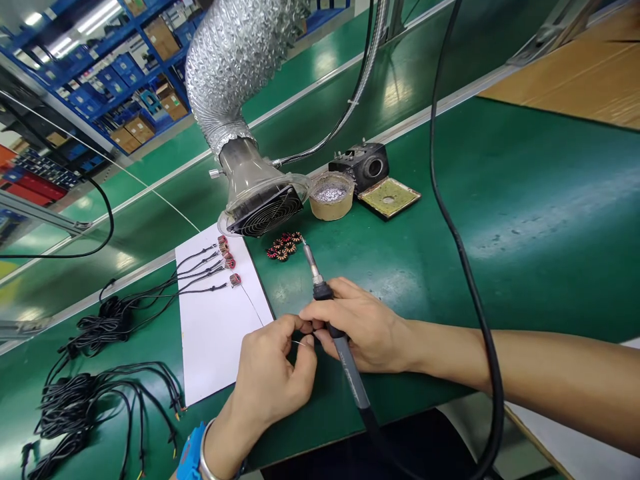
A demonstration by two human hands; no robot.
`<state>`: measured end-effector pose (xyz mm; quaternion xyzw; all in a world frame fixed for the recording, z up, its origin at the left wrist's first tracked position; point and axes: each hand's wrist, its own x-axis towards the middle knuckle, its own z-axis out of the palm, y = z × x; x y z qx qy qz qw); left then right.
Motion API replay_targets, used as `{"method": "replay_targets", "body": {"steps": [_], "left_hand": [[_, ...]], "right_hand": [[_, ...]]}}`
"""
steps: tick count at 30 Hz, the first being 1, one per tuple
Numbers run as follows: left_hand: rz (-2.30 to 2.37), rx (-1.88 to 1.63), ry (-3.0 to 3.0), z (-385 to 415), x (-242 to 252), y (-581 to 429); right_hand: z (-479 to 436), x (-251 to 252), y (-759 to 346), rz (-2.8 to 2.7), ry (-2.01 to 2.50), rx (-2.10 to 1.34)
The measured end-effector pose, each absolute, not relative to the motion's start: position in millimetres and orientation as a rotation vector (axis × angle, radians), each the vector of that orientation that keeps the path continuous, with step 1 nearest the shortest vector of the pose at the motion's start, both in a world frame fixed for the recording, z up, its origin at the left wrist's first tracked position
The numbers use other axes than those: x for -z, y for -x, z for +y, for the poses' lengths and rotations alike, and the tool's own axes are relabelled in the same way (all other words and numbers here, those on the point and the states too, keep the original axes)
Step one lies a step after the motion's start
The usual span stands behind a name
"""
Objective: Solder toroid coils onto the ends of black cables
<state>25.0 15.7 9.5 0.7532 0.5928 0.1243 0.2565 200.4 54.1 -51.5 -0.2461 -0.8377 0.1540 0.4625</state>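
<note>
My right hand (367,323) is wrapped around a soldering iron (350,370), its metal tip pointing up and away toward a small cluster of ring coils (284,247) with red and black windings. Pinched in my left hand (275,367) is thin silvery solder wire (299,343), a short end showing between thumb and finger. The fingertips of both hands meet around something small and dark that they mostly hide. Beyond my left hand, a white board (210,333) carries several black cables ending in small red-wound coils (229,261).
A fume extractor hood (265,200) on a silver duct (235,67) hangs over the bench. Behind the coils stand a round solder pot (331,197), a black iron stand (363,163) and a sponge tray (390,197). Cable bundles (70,407) lie left; a black cord (463,260) crosses my right forearm.
</note>
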Motion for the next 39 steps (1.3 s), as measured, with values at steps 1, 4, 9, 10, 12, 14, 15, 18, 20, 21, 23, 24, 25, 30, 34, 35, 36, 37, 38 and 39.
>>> {"method": "replay_targets", "body": {"steps": [1, 4, 9, 10, 12, 14, 15, 18, 20, 21, 23, 24, 25, 30, 34, 35, 36, 37, 38, 39], "left_hand": [[1.614, -0.347, -2.117, 15, -9, -26], [1.642, -0.376, -2.314, 12, -5, -29], [1.667, -0.343, -2.568, 11, 3, -31], [1.662, -0.349, -2.595, 11, 4, -31], [1.65, -0.369, -2.63, 12, 5, -33], [1.638, -0.38, -2.649, 12, 6, -34], [1.627, -0.382, -2.656, 12, 6, -34], [1.596, -0.397, -2.668, 12, 7, -34], [1.588, -0.411, -2.664, 11, 8, -34], [1.589, -0.41, -2.655, 11, 8, -33], [1.598, -0.395, -2.624, 10, 9, -32], [1.604, -0.388, -2.606, 10, 9, -32], [1.608, -0.382, -2.588, 10, 9, -31], [1.616, -0.375, -2.499, 11, 7, -25], [1.601, -0.451, -2.45, 10, 3, -22], [1.582, -0.478, -2.445, 10, 2, -21], [1.566, -0.5, -2.443, 9, 2, -21], [1.552, -0.516, -2.444, 9, 2, -22], [1.541, -0.524, -2.444, 8, 2, -22], [1.533, -0.523, -2.441, 8, 3, -22]], "right_hand": [[54, 51, -200, -2.058, 0.603, -0.376], [54, 51, -201, -2.052, 0.6, -0.369], [53, 49, -199, -2.042, 0.594, -0.354], [53, 49, -199, -2.038, 0.595, -0.349], [52, 48, -198, -2.027, 0.598, -0.351], [52, 48, -197, -2.011, 0.603, -0.37], [51, 48, -197, -2.006, 0.603, -0.382], [51, 48, -197, -2.012, 0.589, -0.42], [52, 48, -198, -2.018, 0.575, -0.443], [52, 47, -198, -2.017, 0.57, -0.453], [53, 47, -199, -2.007, 0.568, -0.465], [53, 46, -200, -2.002, 0.568, -0.47], [53, 46, -200, -2.0, 0.57, -0.475], [52, 46, -201, -2.04, 0.585, -0.485], [51, 47, -203, -2.045, 0.611, -0.473], [51, 48, -204, -2.042, 0.613, -0.462], [51, 48, -205, -2.034, 0.608, -0.449], [51, 47, -207, -2.018, 0.594, -0.437], [52, 47, -209, -1.998, 0.575, -0.429], [53, 46, -211, -1.978, 0.563, -0.426]]}}
